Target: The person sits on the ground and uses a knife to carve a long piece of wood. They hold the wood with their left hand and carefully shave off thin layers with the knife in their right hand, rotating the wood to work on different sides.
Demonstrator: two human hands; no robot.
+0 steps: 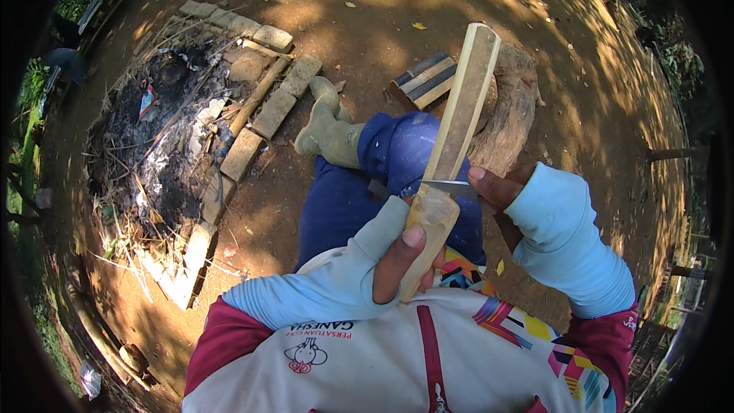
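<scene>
A long, pale-edged piece of wood [468,99] slants up and away from my lap, with a whittled, narrowed section near its lower end. My left hand [399,260] is closed around that lower end, thumb along its side. In my right hand [501,193] is a knife [451,188], gripped with its thin metal blade lying across the wood just above the whittled section. The knife's handle is mostly hidden by my fingers. Light blue sleeves cover my wrists and part of both hands.
Beyond my knees lie a thick log [511,118] and a small stack of dark and pale wood strips [424,80]. At left, concrete blocks [274,112] border an ash heap [157,145] with sticks and litter. My boots [330,134] rest beside the blocks.
</scene>
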